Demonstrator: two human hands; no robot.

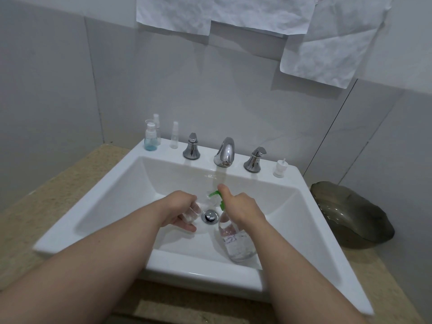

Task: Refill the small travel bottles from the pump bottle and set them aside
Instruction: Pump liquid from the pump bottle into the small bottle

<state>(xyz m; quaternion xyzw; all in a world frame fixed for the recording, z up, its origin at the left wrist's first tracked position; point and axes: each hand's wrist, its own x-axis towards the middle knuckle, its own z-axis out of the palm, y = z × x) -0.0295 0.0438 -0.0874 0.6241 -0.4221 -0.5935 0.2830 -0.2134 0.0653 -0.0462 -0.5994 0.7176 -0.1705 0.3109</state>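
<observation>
Pump bottle (pixel 233 242), clear with a green pump head (pixel 214 194), is held tilted over the white sink (pixel 98 206), its base toward the near wall of the basin. The right hand (pixel 243 206) is wrapped around its neck, thumb laid along the top of the pump head. Just left of it, the left hand (pixel 180 206) clasps a small clear travel bottle (pixel 190 212) with curled fingers, its mouth toward the pump's nozzle, above the chrome drain (pixel 210 216); motion blur hides whether nozzle and bottle touch.

On the far left corner of the sink's rim stand three more small bottles: a pump-top bottle with blue liquid (pixel 149 139), a second clear bottle (pixel 157 127) just behind it, and a slim clear spray bottle (pixel 174 135) a little to the right. A chrome faucet (pixel 225 152) sits between two handles on the far rim, and a white pump cap (pixel 279 169) stands at the far right corner. A dark glass dish (pixel 350 213) lies on the speckled surface (pixel 46 195) right of the sink. Crumpled paper sheets (pixel 233 12) hang on the wall.
</observation>
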